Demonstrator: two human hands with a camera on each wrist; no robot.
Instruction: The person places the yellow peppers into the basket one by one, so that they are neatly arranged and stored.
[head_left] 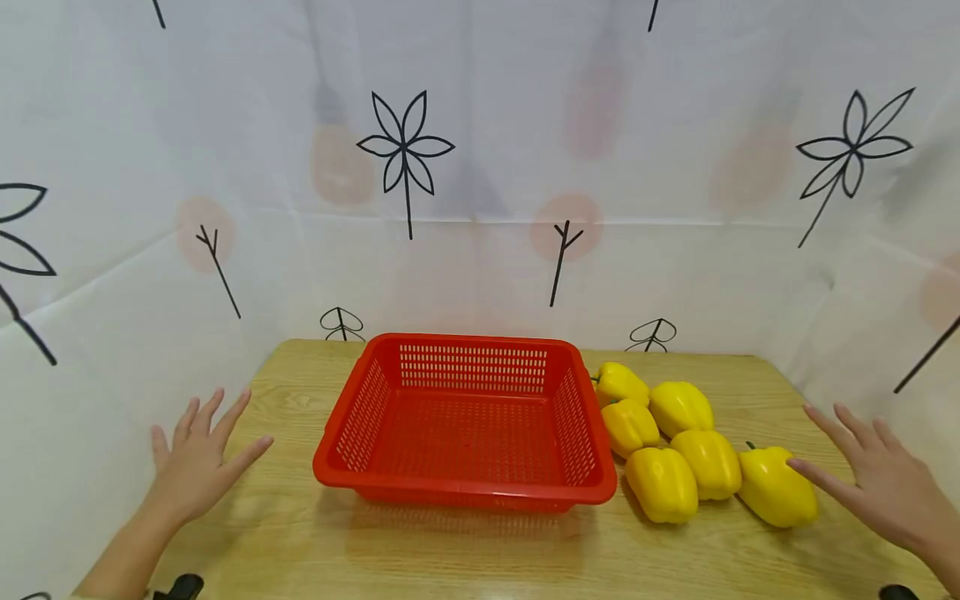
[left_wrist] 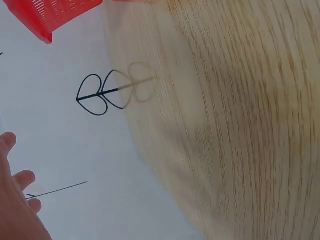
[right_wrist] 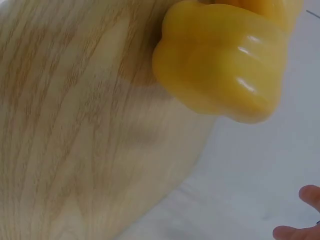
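A red plastic basket (head_left: 465, 492) with slotted walls stands in the middle of the table, with nothing inside. To its right lie several yellow bell peppers (head_left: 662, 485) in a loose cluster. My left hand (head_left: 197, 467) is held left of the basket, fingers spread and holding nothing. On the far right, my right hand (head_left: 885, 483) also has its fingers spread; nearest to it is the rightmost bell pepper (head_left: 778, 487). In the right wrist view a bell pepper (right_wrist: 220, 60) appears close, while only fingertips (right_wrist: 297, 233) of that hand show.
The wooden table (head_left: 450, 562) has a light grain. White cloth (head_left: 480, 275) printed with dark line flowers hangs behind it and along both sides. Black straps or devices (head_left: 180, 587) show at the wrists, along the bottom edge.
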